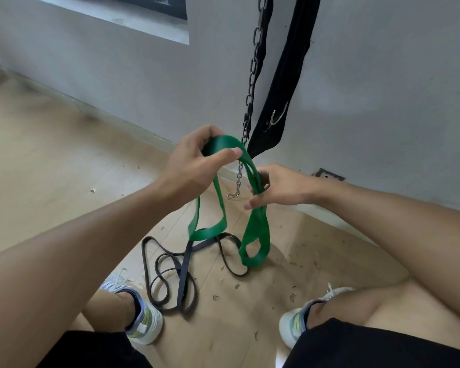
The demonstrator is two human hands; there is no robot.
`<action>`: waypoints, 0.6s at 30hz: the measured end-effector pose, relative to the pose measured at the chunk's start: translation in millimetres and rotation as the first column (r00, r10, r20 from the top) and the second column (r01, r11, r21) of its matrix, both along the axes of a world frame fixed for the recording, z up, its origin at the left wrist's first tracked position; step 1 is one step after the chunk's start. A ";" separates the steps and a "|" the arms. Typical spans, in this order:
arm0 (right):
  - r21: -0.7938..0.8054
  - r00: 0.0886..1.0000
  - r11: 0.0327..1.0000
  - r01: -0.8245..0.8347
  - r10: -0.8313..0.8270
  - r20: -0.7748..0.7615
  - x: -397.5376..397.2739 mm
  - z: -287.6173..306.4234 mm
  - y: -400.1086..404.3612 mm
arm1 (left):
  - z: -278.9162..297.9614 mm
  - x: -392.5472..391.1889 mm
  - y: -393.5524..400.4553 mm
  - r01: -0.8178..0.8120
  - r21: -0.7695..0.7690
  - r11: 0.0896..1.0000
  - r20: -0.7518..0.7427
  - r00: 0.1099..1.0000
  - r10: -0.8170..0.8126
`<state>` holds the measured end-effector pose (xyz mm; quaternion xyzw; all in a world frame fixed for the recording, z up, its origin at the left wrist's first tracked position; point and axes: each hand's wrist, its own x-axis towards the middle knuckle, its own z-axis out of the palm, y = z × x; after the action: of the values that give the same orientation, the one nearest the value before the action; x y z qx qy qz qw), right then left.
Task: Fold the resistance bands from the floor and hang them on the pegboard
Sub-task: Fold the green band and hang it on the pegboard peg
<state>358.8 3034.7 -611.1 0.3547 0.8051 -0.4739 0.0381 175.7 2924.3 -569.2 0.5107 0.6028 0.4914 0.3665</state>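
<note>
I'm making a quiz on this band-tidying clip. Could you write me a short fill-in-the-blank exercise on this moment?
1. Both hands hold the ____ band.
2. The black bands lie on the ____.
3. The left hand grips the band's ____ end, higher than the right hand.
4. A metal ____ hangs by the wall, behind the held band.

Missing words: green; floor; top; chain

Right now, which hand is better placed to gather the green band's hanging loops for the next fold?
The right hand: its fingers already sit low on the green band, just above the dangling loops. The left hand is pinching the band's top.
</note>
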 end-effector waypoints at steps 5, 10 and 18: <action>0.094 0.999 0.995 -0.015 0.010 0.051 3.1 -3.4 0.5 | 3.1 -6.9 7.8 -0.092 -0.123 0.988 0.099 0.990 0.104; 0.231 0.994 0.973 0.004 -0.030 0.109 4.1 1.0 3.2 | -12.2 -8.9 10.4 -0.134 -0.365 0.921 -0.058 0.991 0.121; 0.234 0.989 0.963 0.135 -0.116 -0.093 11.2 19.9 1.7 | -5.5 -3.4 4.7 -0.024 -0.444 0.896 -0.249 0.964 -0.097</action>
<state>370.0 3036.4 -591.1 0.3881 0.8332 -0.3883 -0.0666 172.2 2929.0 -574.7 0.4864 0.7324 0.2616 0.3983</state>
